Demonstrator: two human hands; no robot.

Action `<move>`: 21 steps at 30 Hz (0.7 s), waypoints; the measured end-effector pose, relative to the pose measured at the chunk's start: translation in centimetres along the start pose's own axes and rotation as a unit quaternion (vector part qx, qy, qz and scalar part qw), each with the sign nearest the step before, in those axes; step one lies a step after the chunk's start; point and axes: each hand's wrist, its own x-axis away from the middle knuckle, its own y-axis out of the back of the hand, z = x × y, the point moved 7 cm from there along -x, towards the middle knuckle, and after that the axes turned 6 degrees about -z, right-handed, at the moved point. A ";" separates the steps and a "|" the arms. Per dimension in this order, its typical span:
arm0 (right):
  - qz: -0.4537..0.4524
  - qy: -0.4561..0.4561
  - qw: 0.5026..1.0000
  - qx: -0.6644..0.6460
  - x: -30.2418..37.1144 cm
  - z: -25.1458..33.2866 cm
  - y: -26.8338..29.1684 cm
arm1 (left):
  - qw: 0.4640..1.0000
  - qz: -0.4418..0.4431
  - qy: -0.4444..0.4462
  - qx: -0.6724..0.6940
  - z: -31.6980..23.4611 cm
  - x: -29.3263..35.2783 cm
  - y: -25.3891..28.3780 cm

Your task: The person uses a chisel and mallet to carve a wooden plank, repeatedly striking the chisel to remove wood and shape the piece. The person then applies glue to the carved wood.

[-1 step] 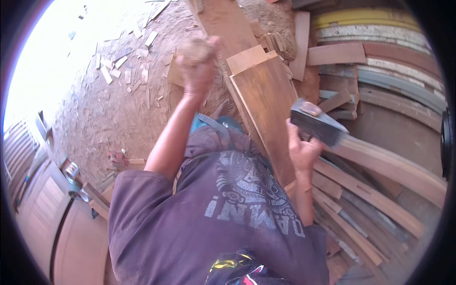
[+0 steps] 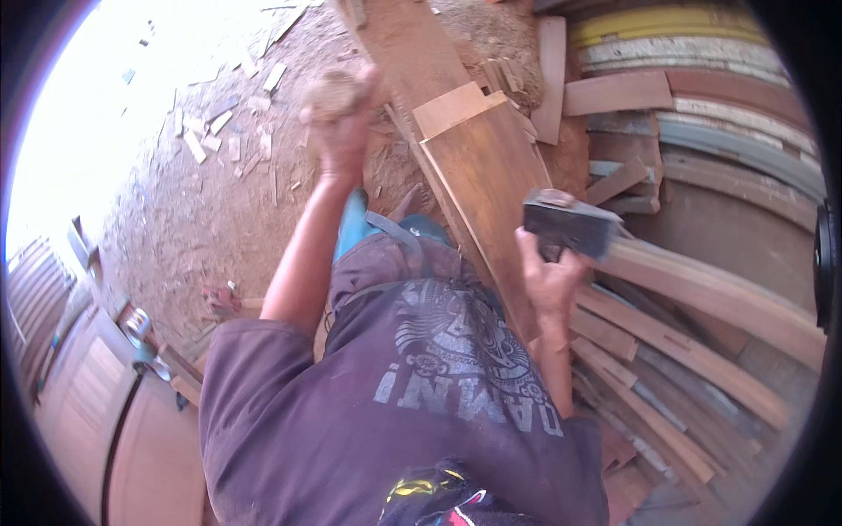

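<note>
Raised over the dirt floor, my left hand (image 2: 342, 149) is closed around a tan, roundish wad (image 2: 333, 95), blurred, its material unclear. My right hand (image 2: 554, 285) grips a dark rectangular block (image 2: 568, 230) with a black flat face and greyish edges; its exact kind does not show. That block is held up just right of a brown wooden board (image 2: 482, 167), which lies lengthwise in front of me. Across the board's far end sits a paler wood piece (image 2: 452, 107).
A long plank (image 2: 403, 44) runs under the board and away from me. Stacked timber (image 2: 702, 289) fills the right side. Wood offcuts (image 2: 195, 145) lie scattered on the dirt floor at the far left. Wooden panels (image 2: 83, 394) stand at the lower left.
My left hand with the wad has shifted left and slightly lower. My right hand has moved a little left, and the dark block in it has turned slightly.
</note>
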 end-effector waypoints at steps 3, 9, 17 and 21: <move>0.024 -0.284 0.952 -0.114 7.0 -9.5 -2.3 | 0.970 0.058 -0.147 -0.183 1.0 -5.1 1.8; -0.182 -0.489 0.834 -0.182 23.0 -17.8 -2.9 | 0.917 0.243 -0.180 -0.262 7.6 -8.0 -0.2; -0.386 -0.532 0.705 -0.267 35.4 -22.2 0.3 | 0.833 0.458 -0.040 -0.308 16.3 -8.9 -8.4; -0.401 -0.546 0.698 -0.231 38.2 -26.8 5.0 | 0.756 0.496 -0.060 -0.423 15.0 -6.3 -11.2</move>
